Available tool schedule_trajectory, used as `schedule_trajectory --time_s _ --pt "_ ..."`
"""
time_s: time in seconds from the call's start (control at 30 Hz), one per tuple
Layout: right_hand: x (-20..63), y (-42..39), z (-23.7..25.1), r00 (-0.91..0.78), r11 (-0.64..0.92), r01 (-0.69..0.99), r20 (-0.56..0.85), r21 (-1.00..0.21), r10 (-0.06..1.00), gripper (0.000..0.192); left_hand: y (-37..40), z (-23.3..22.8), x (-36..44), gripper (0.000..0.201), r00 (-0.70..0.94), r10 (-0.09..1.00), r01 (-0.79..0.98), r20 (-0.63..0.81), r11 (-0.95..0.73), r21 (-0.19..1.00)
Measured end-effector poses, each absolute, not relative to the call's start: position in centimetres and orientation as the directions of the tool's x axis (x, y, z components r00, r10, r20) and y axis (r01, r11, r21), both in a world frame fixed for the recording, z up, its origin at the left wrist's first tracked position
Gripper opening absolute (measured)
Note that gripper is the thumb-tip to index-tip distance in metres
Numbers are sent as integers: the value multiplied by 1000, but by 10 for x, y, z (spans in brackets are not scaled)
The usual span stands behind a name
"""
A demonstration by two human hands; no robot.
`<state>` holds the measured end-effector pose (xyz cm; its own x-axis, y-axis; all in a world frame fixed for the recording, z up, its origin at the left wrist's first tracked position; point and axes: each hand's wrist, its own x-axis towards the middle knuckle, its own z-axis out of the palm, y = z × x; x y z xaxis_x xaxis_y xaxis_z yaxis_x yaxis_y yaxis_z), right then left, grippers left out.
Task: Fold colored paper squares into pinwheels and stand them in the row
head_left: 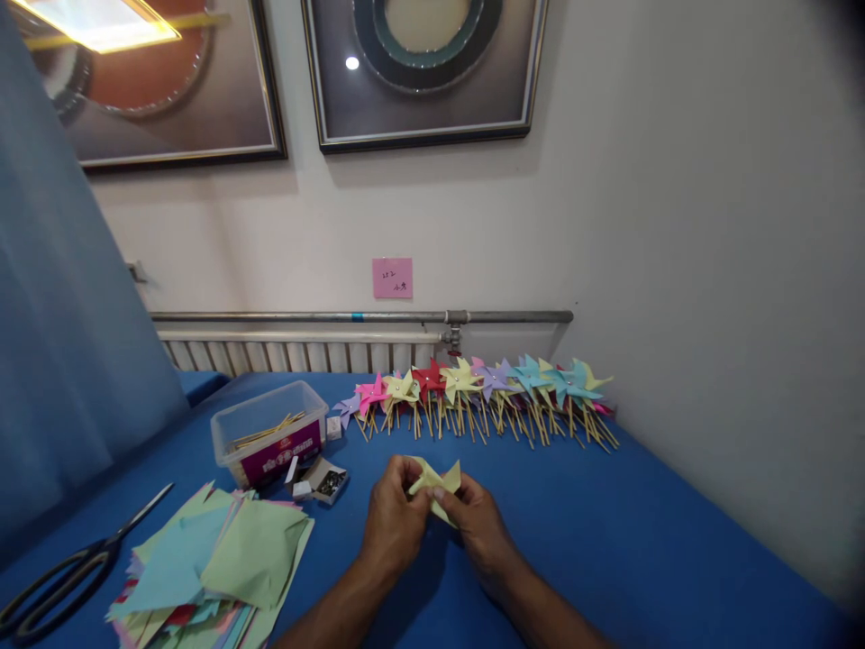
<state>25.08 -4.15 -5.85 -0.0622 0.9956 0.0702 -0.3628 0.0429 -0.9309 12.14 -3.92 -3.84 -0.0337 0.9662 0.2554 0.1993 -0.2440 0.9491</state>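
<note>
Both hands meet over the blue table (608, 541), pinching a folded piece of pale yellow paper (438, 482) between them: the left hand (396, 518) has its fingers curled tight on the paper's left side, and the right hand (477, 523) closes thumb and fingertips on its right side, so the paper sits lifted just above the cloth with its pointed flaps sticking up past the knuckles. Beyond the grip, toward the wall, a long row of finished paper pinwheels (487, 392) on wooden sticks lies fanned out, pink, yellow, red, purple and teal. Left of the grip and a little farther off, a small open box of pins (324, 480) rests beside a clear plastic tub (268, 433) holding sticks. Nearer than that, down to the left of the left forearm, lies a loose stack of coloured paper squares (216, 563), green on top, and black-handled scissors (64, 577) lie farther left of it, well apart from the hands
</note>
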Motion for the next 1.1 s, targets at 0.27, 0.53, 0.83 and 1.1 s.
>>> schedule_trajectory --time_s 0.27,0.53,0.83,1.1 --pt "251 -38 -62 -51 40 -375 64 -926 997 51 -42 -35 121 10 -37 961 220 275 -261 940" --pt "252 -40 -60 -64 28 -360 55 -933 996 49 -40 -37 121 10 -38 964 218 261 -247 944" --pt "249 -40 -61 -72 27 -401 61 -916 995 42 -38 -40 121 12 -58 968 122 244 -236 964" --pt "248 -47 -52 -130 -46 -480 20 -876 991 43 -41 -35 123 11 -62 965 115 256 -248 962"
